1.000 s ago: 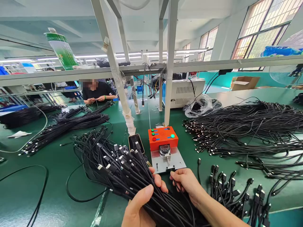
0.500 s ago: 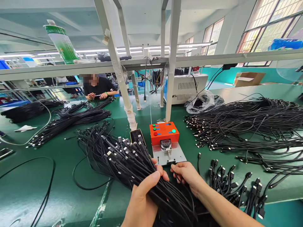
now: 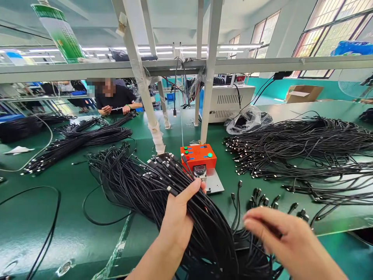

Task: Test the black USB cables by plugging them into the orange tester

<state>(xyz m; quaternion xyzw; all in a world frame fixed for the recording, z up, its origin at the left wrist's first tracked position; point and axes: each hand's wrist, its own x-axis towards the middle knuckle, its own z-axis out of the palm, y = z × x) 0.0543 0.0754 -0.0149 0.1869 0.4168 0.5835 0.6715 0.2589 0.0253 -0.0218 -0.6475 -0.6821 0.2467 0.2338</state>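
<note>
My left hand (image 3: 180, 214) is wrapped round a thick bundle of black USB cables (image 3: 163, 175), low over the front of the green table. The light-tipped plugs point up and to the left. My right hand (image 3: 279, 233) is blurred by motion, to the right of the bundle and over loose cable ends (image 3: 259, 198) at the table's front edge. Whether its fingers hold anything is not clear. Just beyond my left hand sits an orange box (image 3: 201, 153) with coloured buttons. A small digital gauge (image 3: 199, 170) stands before it on a metal plate (image 3: 215, 182), partly hidden by the cables.
More black cables lie in a wide pile (image 3: 291, 147) on the right and in bundles (image 3: 78, 142) at the far left. Metal shelf posts (image 3: 210, 89) rise behind the orange box. Across the table sits a person in a black shirt (image 3: 115, 99).
My right hand has moved away from the metal plate, toward the right and nearer me. The held bundle has risen and now covers part of the plate and box.
</note>
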